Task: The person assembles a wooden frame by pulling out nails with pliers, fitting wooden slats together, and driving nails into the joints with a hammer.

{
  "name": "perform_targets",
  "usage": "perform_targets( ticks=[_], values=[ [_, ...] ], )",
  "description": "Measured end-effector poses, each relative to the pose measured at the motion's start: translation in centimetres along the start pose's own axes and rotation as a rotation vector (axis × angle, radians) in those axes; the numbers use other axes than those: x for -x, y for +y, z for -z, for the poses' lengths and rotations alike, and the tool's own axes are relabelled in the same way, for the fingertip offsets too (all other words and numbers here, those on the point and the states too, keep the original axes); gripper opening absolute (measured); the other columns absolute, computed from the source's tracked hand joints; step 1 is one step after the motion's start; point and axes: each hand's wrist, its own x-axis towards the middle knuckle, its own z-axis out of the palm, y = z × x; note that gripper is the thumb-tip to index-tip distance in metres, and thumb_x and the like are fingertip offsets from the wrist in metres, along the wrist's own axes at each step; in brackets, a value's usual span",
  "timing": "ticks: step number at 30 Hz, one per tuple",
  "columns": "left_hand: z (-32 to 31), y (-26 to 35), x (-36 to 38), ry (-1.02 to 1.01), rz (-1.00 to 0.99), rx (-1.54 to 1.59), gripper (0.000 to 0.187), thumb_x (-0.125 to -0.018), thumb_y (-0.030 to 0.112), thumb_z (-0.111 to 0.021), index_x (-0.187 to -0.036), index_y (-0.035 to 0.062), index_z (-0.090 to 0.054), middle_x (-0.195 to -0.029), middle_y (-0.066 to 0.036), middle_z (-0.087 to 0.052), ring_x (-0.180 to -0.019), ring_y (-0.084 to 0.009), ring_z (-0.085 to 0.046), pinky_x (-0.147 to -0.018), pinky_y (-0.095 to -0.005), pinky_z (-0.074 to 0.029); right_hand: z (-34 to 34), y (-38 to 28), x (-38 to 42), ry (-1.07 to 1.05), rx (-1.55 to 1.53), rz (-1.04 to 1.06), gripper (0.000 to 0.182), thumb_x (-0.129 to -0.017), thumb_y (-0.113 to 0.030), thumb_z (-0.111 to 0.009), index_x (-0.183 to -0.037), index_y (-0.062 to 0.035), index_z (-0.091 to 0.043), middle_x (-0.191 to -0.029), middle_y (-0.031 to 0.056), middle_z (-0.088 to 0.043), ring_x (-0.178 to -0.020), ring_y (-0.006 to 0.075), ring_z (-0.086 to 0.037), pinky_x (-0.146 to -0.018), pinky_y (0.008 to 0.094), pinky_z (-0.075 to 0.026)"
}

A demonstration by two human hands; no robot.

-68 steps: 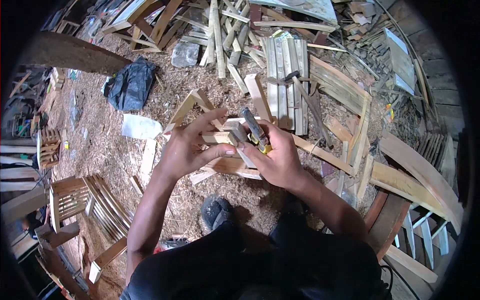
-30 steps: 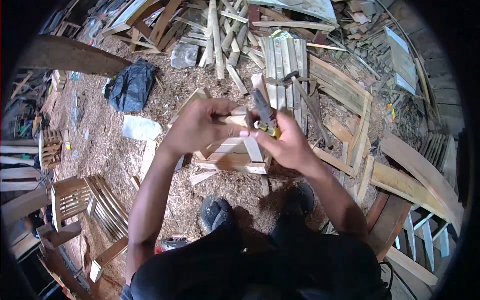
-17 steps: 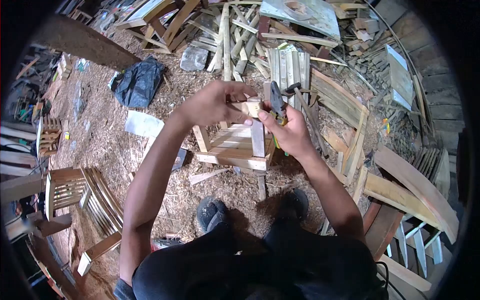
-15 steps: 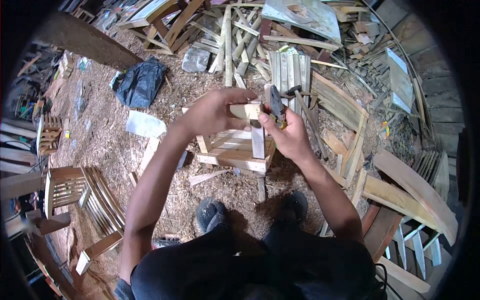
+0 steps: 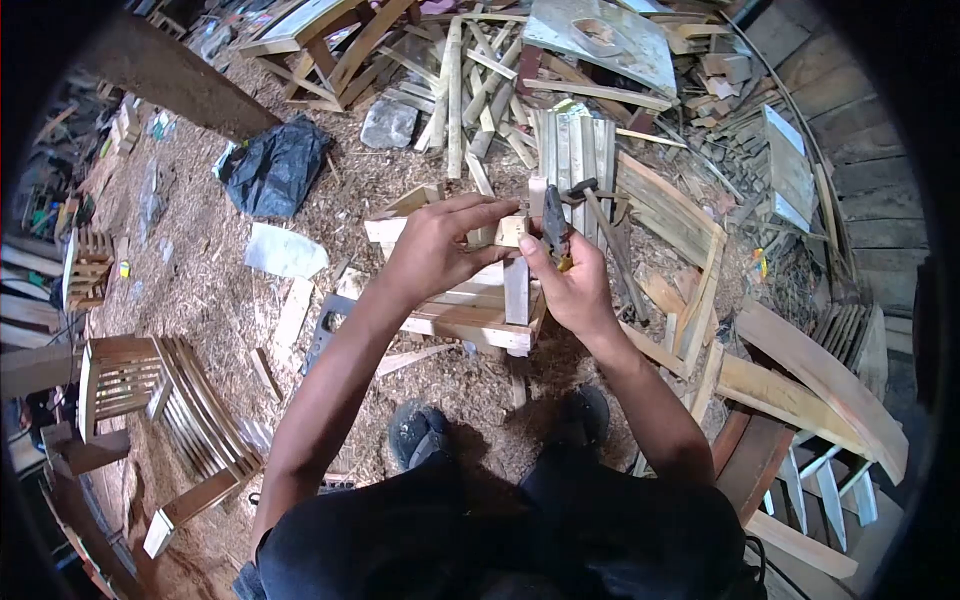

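Slatted and pale, a small wooden frame [image 5: 465,325] stands on the shavings in front of my feet. My left hand [image 5: 440,245] is closed round a short wood piece [image 5: 511,231] at the top of the frame's near right upright [image 5: 516,290]. From the right, my right hand [image 5: 572,280] grips pliers [image 5: 554,218] with a dark head pointing up and yellow on the handle. Its thumb touches the wood piece's end. The lower part of the pliers is hidden in the palm.
A hammer [image 5: 610,235] leans beyond my right hand. Slatted boards [image 5: 578,150] and loose sticks lie farther off. A black plastic bag [image 5: 275,165] is at upper left, a handsaw [image 5: 325,330] by my left forearm, a slatted chair [image 5: 185,400] at left, curved planks [image 5: 800,395] at right.
My left hand has shifted right and slightly down along the wood piece, its fingers closer to my right thumb. The view has moved a little, and more of the handsaw shows.
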Motion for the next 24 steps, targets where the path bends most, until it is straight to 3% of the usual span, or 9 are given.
perform_targets(
  ticks=[2,4,5,6,8,9,21,23,24],
  values=[
    [0.6,0.2,-0.6,-0.002,-0.018,-0.022,0.051,-0.073,0.02,-0.079,-0.121,0.0101,-0.063,-0.103,-0.01,-0.068,-0.079,-0.0215,-0.066,-0.063,-0.0315,-0.053,0.0,0.0,0.0,0.013,0.001,0.014,0.033,-0.09,-0.028,-0.066,-0.1,0.0033,-0.061,-0.082,0.0056,-0.065,-0.077,0.0101,-0.059,-0.069,0.0276,-0.048],
    [2.0,-0.4,-1.6,-0.295,0.141,0.084,0.055,-0.074,0.023,-0.078,-0.125,0.0117,-0.06,-0.099,-0.01,-0.069,-0.073,-0.019,-0.066,-0.064,-0.0305,-0.055,0.0,0.3,0.0,0.013,0.037,0.015,0.032,-0.09,-0.028,-0.065,-0.098,0.0024,-0.062,-0.081,0.0048,-0.065,-0.075,0.0093,-0.058,-0.067,0.0274,-0.047],
    [2.1,-1.5,-1.8,-0.3,-0.003,0.08,0.053,-0.079,0.023,-0.074,-0.126,0.0067,-0.057,-0.095,-0.011,-0.07,-0.07,-0.0158,-0.066,-0.067,-0.0296,-0.057,0.0,0.5,-0.1,0.011,0.041,0.014,0.032,-0.09,-0.028,-0.065,-0.098,0.0024,-0.062,-0.081,0.0048,-0.065,-0.075,0.0093,-0.058,-0.067,0.0274,-0.047],
    [2.3,-1.8,-2.4,-0.298,-0.003,0.083,0.053,-0.079,0.023,-0.074,-0.126,0.0067,-0.057,-0.095,-0.011,-0.07,-0.07,-0.0158,-0.066,-0.067,-0.0296,-0.057,-0.1,0.7,-0.3,0.02,0.036,0.029,0.031,-0.09,-0.028,-0.065,-0.098,0.0021,-0.062,-0.08,0.0043,-0.064,-0.074,0.0089,-0.057,-0.066,0.0272,-0.047],
    [2.7,-2.1,-3.2,-0.533,0.334,0.469,0.045,-0.085,0.019,-0.067,-0.124,0.0004,-0.056,-0.093,-0.012,-0.069,-0.071,-0.0143,-0.065,-0.068,-0.0305,-0.057,-0.2,0.8,-0.4,0.024,0.033,0.048,0.031,-0.091,-0.028,-0.065,-0.098,0.0019,-0.062,-0.079,0.0038,-0.064,-0.073,0.0086,-0.056,-0.065,0.027,-0.046],
    [3.4,-1.2,-3.9,-0.579,0.325,0.539,0.04,-0.088,0.014,-0.063,-0.123,-0.0037,-0.056,-0.092,-0.013,-0.069,-0.072,-0.0146,-0.065,-0.068,-0.0315,-0.057,-0.1,0.9,-0.6,0.017,0.016,0.055,0.03,-0.091,-0.028,-0.064,-0.097,0.0017,-0.062,-0.079,0.0034,-0.063,-0.072,0.0085,-0.056,-0.065,0.0269,-0.046],
    [2.6,-2.0,-3.1,-0.544,0.378,0.612,0.039,-0.091,0.021,-0.062,-0.12,-0.0043,-0.059,-0.098,-0.013,-0.069,-0.083,-0.0164,-0.066,-0.077,-0.0312,-0.054,0.0,-0.4,0.4,-0.012,0.094,0.062,0.031,-0.095,-0.03,-0.059,-0.099,0.0007,-0.059,-0.082,0.0043,-0.062,-0.075,0.01,-0.055,-0.067,0.0273,-0.045],
    [2.9,-1.8,-3.0,-0.554,0.368,0.559,0.04,-0.091,0.023,-0.062,-0.12,-0.0045,-0.059,-0.097,-0.013,-0.069,-0.081,-0.0164,-0.066,-0.076,-0.0313,-0.054,0.6,-0.8,0.6,-0.1,0.028,-0.14,0.031,-0.093,-0.03,-0.061,-0.1,0.0002,-0.059,-0.082,0.0043,-0.062,-0.077,0.0103,-0.056,-0.068,0.0277,-0.046],
    [3.1,-1.5,-3.0,-0.567,0.356,0.507,0.041,-0.091,0.024,-0.062,-0.12,-0.0047,-0.059,-0.096,-0.012,-0.07,-0.079,-0.0164,-0.066,-0.075,-0.0313,-0.054,0.5,-0.9,0.5,-0.101,0.028,-0.138,0.031,-0.093,-0.03,-0.061,-0.1,0.0002,-0.059,-0.082,0.0043,-0.062,-0.077,0.0103,-0.056,-0.068,0.0277,-0.046]
  ],
)
